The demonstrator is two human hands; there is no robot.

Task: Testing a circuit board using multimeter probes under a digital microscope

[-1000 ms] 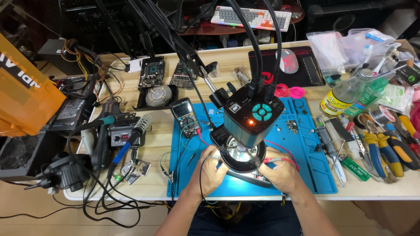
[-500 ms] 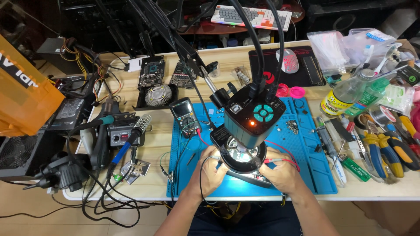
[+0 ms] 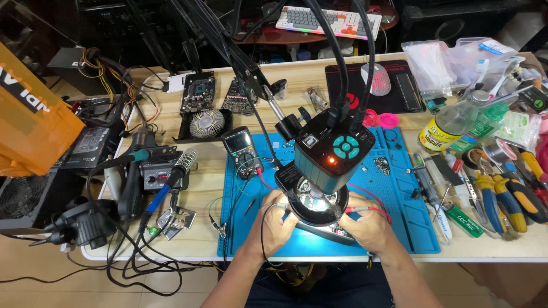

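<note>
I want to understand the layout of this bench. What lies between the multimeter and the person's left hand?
In the head view, between the multimeter and the left hand lies the blue mat, crossed by the meter's red and black leads. Nothing else sits there.

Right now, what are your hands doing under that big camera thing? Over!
Left hand shut on black probe. Right hand shut on red probe. Both tips under microscope camera, over blue mat. Camera body hides the work itself.

Red probe [image 3: 365, 210], black probe [image 3: 283, 209] under microscope [image 3: 325, 165]
</note>
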